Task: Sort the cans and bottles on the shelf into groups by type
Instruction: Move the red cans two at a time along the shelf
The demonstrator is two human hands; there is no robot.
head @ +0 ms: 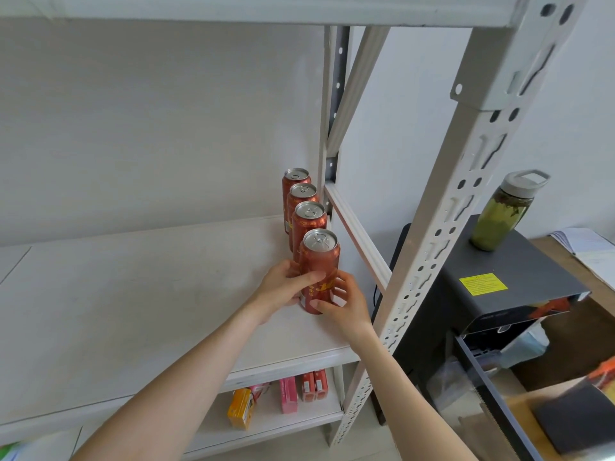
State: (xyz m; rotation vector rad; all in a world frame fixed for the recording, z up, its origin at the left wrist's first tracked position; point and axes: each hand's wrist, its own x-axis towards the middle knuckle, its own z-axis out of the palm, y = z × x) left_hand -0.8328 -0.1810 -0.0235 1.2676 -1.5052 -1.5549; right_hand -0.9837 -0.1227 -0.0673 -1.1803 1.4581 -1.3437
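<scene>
1. Both forearms reach in from the near edge, up and over the shelf (133, 294), toward its right end.
2. Left hand (283, 287) wraps the front can (318, 271) from its left side; thumb crosses the can face at mid-height, other fingers (286, 266) curl round behind. Closed on the can.
3. Right hand (346, 304) holds the same can low on its right side, thumb on the base near the shelf board, fingers behind the can. Also closed on it. Neither hand clearly nearer; both touching.
4. Front can stands upright, long axis vertical, pull-tab top facing up. Base looks to be on or just off the shelf board, cannot tell which.
5. Key relation: can sits between the two hands, and the row runs straight away from them. Any push goes along the row line, toward the third can (308, 224).
6. Third can is just behind the front one, partly hidden; cannot tell whether they touch.
7. Then second can (302, 197), then rear can (296, 181), all same red type, upright, in single file beside the right rear post (332, 128).
8. Judgement: the can group looks nearly formed; the front can only needs seating in line. Risk: nudging the third can backward.
9. No bottles visible on this shelf. A green-filled bottle (502, 214) stands off the rack on a dark appliance (492, 287), well apart to the right.
</scene>
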